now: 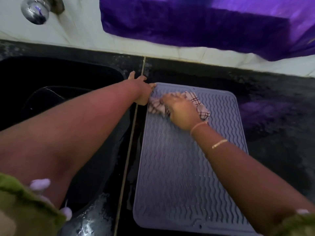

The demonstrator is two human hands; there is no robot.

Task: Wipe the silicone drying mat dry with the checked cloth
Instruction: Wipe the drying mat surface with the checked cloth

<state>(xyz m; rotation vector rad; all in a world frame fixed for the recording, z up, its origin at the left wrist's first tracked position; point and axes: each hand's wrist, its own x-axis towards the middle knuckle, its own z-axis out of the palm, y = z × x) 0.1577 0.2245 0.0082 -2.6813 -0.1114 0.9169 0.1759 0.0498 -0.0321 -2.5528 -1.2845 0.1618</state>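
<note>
A grey-blue silicone drying mat (179,167) with wavy ridges lies on the black counter, right of the sink. My right hand (180,111) presses a bunched white cloth with dark red checks (197,103) onto the mat's far left part. My left hand (141,89) reaches across and rests at the mat's far left corner, fingers spread, one fingertip touching the mat's edge. Small water drops show on the mat's near part.
A black sink (59,86) lies to the left, with a wet dark vessel (88,218) near its front. A chrome tap knob (35,10) sits on the white tiled wall. A purple cloth (204,23) hangs over the wall behind. Black counter (276,116) extends right.
</note>
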